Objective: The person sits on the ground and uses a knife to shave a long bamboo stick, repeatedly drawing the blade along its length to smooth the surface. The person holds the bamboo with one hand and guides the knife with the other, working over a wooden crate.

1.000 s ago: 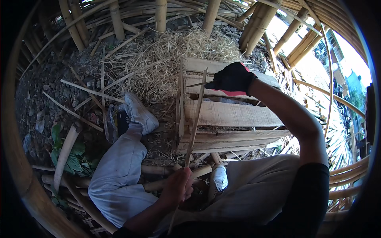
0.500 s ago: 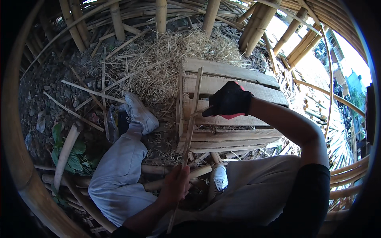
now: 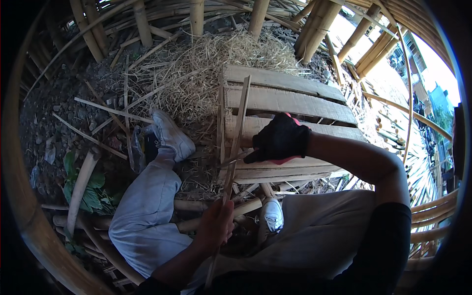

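Note:
A long bamboo strip [image 3: 242,110] runs slanting from my lap up over the left side of a slatted wooden crate [image 3: 295,101]. Its lower part is gripped by my bare left hand [image 3: 215,223], fingers closed around it. My right hand [image 3: 279,140], in a black and red glove, is closed on what looks like a knife [image 3: 237,157]. The narrow blade crosses the strip at about its middle, above my left hand. The glove hides the handle. Both hands are in front of my body, the right one over the crate's slats.
Dry shavings [image 3: 196,83] heap behind and left of the crate. Loose bamboo strips [image 3: 113,109] lie on stony ground at the left. My left shoe [image 3: 173,136] stands beside them. Bamboo posts [image 3: 197,19] rise at the back, and a curved pole [image 3: 29,211] borders the left.
My right hand has moved down along the strip toward me, the blade with it. My left hand keeps hold of the strip in nearly the same place.

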A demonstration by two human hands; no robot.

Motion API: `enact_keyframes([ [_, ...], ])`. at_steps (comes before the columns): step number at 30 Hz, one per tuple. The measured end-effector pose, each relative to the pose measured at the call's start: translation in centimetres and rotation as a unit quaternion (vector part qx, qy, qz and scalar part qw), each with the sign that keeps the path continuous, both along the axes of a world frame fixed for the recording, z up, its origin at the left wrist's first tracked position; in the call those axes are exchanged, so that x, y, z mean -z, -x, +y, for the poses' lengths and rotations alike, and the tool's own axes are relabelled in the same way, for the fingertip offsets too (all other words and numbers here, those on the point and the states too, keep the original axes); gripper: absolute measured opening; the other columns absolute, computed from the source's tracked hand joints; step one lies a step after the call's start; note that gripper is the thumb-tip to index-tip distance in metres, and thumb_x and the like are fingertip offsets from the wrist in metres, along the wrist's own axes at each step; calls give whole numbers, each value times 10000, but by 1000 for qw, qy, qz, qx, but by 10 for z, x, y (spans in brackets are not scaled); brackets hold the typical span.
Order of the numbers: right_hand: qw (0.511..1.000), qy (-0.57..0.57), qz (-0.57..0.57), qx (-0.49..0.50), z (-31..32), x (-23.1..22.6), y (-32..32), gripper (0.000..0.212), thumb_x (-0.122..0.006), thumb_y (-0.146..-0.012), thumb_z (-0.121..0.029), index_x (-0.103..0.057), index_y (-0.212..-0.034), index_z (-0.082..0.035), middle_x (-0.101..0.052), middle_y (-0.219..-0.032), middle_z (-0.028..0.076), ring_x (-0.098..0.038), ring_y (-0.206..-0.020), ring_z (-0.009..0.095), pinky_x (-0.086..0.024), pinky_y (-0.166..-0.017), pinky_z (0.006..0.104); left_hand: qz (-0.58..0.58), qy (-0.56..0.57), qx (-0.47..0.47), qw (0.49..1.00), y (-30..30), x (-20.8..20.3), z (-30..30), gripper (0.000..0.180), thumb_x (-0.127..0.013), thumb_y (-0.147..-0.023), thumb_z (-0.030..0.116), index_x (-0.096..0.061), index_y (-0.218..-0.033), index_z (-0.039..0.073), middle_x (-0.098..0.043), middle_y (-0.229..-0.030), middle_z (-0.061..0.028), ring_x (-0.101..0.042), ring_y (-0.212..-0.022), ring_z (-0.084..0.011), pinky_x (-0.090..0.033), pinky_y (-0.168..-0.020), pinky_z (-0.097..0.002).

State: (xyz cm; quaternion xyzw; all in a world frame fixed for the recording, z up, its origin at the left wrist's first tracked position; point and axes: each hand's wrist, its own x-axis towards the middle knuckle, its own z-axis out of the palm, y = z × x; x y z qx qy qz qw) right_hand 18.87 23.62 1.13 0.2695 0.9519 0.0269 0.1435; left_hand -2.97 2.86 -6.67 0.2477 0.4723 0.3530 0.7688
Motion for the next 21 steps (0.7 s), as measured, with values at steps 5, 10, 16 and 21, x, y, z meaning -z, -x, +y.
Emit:
enact_keyframes([
  [5, 997, -37, 2, 66, 7, -9, 6, 660, -467, -1008, -714, -740, -781, -158, -702, -705, 68, -710, -656, 286, -550, -601, 401, -26, 12, -8, 1000, 1, -2, 1, 321, -519, -1108, 451, -482, -995, 152, -375, -597, 49, -348, -421, -64, -301, -386, -253],
  [10, 997, -43, 18, 56, 19, -3, 0, 627, -475, -1009, -709, -756, -863, -167, -711, -731, 51, -726, -696, 269, -581, -648, 403, -24, 9, -1, 1000, 1, 3, -4, 332, -519, -1106, 463, -496, -1017, 144, -378, -594, 47, -343, -417, -66, -294, -386, -254],
  [16, 998, 27, -7, 50, -13, -9, 24, 670, -450, -999, -749, -772, -879, -174, -710, -729, 63, -734, -731, 284, -592, -699, 401, -35, 25, -12, 999, 7, 0, 0, 350, -506, -1109, 468, -497, -1025, 129, -373, -595, 45, -341, -419, -68, -293, -390, -258],
  [21, 995, -46, 40, 83, 40, -1, 4, 686, -457, -1000, -733, -762, -836, -140, -710, -710, 66, -717, -675, 282, -561, -610, 400, -40, 35, -21, 998, 4, 4, 4, 336, -515, -1108, 458, -498, -1037, 130, -365, -595, 44, -341, -420, -70, -302, -391, -257],
])
